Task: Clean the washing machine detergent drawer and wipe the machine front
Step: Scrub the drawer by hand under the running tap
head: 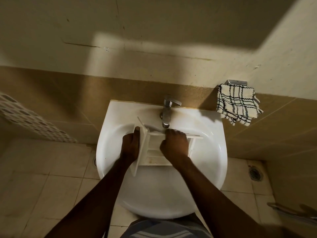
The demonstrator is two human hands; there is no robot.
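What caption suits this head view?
Left hand grips the detergent drawer in the sink; right hand, fingers curled, reaches into it beneath the tap.

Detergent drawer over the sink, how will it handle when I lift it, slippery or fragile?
Probably stiff and light: the detergent drawer looks like thin white plastic with open compartments. Likely slippery, since it sits right under the tap over the sink. Its thin dividers may crack if squeezed, so the left hand gripping the front panel seems wise.
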